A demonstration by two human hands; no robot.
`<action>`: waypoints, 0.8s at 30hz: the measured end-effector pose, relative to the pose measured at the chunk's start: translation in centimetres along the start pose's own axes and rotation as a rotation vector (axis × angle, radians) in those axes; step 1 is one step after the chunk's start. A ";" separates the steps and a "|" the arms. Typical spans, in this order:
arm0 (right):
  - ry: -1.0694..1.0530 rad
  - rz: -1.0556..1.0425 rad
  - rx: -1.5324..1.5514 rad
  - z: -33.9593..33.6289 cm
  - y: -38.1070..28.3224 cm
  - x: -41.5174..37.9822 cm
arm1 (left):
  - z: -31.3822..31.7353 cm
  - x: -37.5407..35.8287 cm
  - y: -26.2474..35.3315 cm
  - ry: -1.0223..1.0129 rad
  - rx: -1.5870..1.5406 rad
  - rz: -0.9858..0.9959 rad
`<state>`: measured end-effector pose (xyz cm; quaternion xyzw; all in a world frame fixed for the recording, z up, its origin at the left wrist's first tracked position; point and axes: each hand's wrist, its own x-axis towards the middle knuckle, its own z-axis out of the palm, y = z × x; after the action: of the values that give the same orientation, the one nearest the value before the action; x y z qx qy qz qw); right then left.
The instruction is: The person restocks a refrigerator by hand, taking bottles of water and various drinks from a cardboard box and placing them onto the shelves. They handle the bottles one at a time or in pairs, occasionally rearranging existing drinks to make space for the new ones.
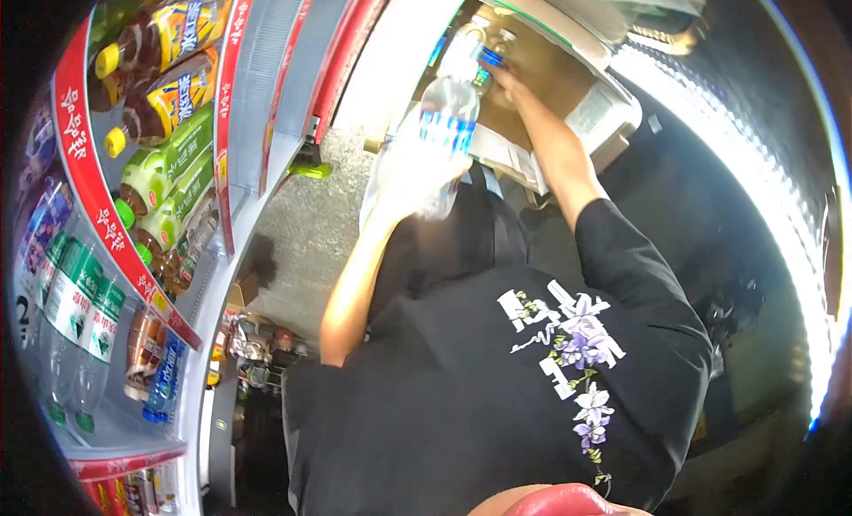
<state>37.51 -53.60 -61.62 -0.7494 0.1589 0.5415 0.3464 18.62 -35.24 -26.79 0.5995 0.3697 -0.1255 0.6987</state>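
My left hand (424, 174) is closed around a large clear water bottle (448, 117) with a blue and white label, held tilted in front of my body. Glare washes out much of that hand. My right hand (504, 79) reaches into an open cardboard box (577, 77), its fingers closed at a smaller bottle with a blue label (490, 58). Other bottle tops show beside it in the box.
On the left stands a shelf rack (232, 117) with red label strips. It holds tea bottles (182, 94), green-labelled bottles (173, 183) and large water bottles (80, 312). Bright light strips curve down the right side.
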 end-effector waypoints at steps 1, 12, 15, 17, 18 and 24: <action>-0.043 0.021 0.102 1.1 1.5 3.1 | -0.4 -1.1 0.2 0.034 0.004 -0.001; -0.148 -0.232 -0.226 -4.5 -6.8 -16.2 | -7.6 -11.1 0.3 0.228 -0.445 0.233; -0.581 -0.404 0.042 -6.2 -12.6 -24.9 | -9.5 -13.4 3.1 0.224 -0.470 0.282; -0.720 -0.440 0.127 -5.1 -17.8 -32.9 | -10.4 -14.8 6.0 0.110 -0.604 0.454; -0.729 -0.537 0.088 -4.4 -19.3 -34.4 | -10.6 -15.2 7.6 0.122 -0.628 0.479; -0.567 -1.203 0.113 3.0 -31.0 -47.7 | -12.2 -21.0 19.0 0.865 0.113 1.187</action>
<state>37.09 -36.08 -7.48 -0.5167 -0.3559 0.4207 0.6553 11.31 -24.73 1.24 0.7297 0.2186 0.5025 0.4089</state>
